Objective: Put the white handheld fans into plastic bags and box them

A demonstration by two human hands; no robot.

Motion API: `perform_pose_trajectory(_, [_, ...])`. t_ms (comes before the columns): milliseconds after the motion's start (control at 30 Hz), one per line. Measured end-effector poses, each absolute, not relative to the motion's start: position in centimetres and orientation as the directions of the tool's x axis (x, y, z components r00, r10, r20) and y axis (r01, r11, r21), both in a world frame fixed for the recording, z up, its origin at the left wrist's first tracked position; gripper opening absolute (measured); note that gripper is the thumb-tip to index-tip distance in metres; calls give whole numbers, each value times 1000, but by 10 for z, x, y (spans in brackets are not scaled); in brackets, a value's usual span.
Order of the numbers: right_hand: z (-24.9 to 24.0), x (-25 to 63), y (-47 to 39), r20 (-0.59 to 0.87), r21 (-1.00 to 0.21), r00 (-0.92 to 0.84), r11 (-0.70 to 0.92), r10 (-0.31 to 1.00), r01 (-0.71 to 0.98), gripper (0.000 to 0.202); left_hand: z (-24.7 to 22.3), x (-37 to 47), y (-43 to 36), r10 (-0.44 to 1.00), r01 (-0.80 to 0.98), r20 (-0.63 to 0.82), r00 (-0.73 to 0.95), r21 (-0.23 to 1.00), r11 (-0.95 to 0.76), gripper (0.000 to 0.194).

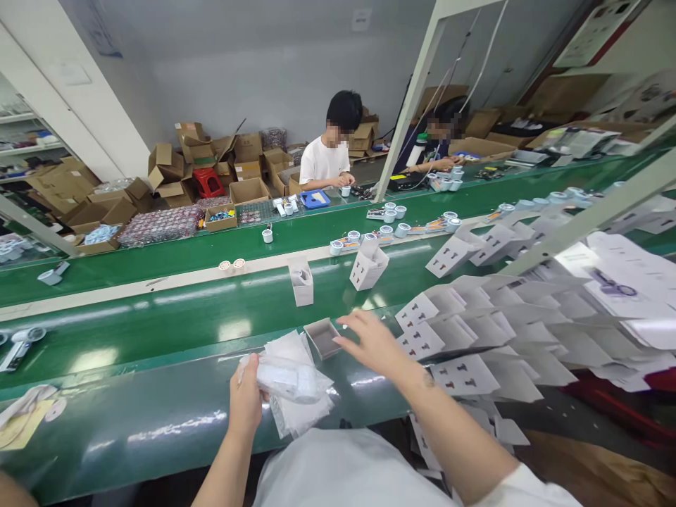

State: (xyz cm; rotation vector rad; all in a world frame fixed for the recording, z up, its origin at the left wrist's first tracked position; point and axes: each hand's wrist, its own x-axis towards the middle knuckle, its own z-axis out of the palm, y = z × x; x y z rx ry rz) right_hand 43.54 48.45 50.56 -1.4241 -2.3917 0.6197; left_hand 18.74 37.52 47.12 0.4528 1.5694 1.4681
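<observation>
clear plastic bag (pixel 288 380) gripped in left hand (pixel 246 398); right hand (pixel 372 341) spread open above grey tray (pixel 323 338).

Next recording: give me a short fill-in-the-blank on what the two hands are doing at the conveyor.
1. The left hand holds a clear plastic ____.
2. The right hand reaches over a small open ____ tray.
3. The belt is ____ in colour.
4. Flat white cartons are stacked to the person's ____.

Missing words: bag; grey; green; right

Left hand (pixel 246 394) clenched — right hand (pixel 372 341) outstretched
</observation>
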Motion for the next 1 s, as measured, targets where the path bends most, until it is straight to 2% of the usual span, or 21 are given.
perform_pose_trajectory(67, [502,452,498,99,-565,-513,473,852,677,43,477,185,377,766,-327,-373,-523,918,224,36])
perform_pose_trajectory(133, [489,457,513,17,-672,-600,453,800,585,57,485,188,384,764,-370,-387,-515,905,209,35])
perform_pose_trajectory(200, [470,452,525,-98,-786,-669,355,737,506,68,495,198,396,787,-400,-374,-491,899,178,35])
perform_pose_trajectory(267, [452,442,530,-133,-852,-688,273,713,447,74,504,213,411,827,-402,-322,-461,906,129,35])
perform_pose_trajectory(400, [437,431,527,4,-921,-712,280,702,272,70,506,236,437,845,-296,-175,-505,955,21,36])
perform_pose_trajectory(500, [441,436,527,-8,-926,-726,268,688,265,69,495,236,437,810,22,-20,-586,999,40,31])
perform_pose_trajectory(567, [443,440,528,-39,-911,-739,280,673,302,71,488,232,429,808,350,177,-562,936,38,23])
perform_pose_trajectory(633, [441,442,528,-15,-894,-761,333,649,301,71,487,233,421,826,663,399,-398,747,-41,15])
perform_pose_trajectory(700, [436,440,525,39,-871,-747,389,664,300,65,492,245,419,861,856,487,-143,498,-140,13])
perform_pose_trajectory(767, [430,438,520,65,-845,-684,404,727,350,58,501,264,425,908,927,411,77,306,-217,15])
perform_pose_trajectory(833, [426,437,515,49,-832,-627,379,777,405,53,511,285,436,940,941,264,216,201,-273,17])
perform_pose_trajectory(900, [424,438,510,42,-830,-644,385,764,403,53,515,299,448,959,947,118,256,171,-274,20])
perform_pose_trajectory(1000, [421,438,502,107,-833,-699,448,707,325,61,509,306,458,986,971,-5,169,170,-166,22])
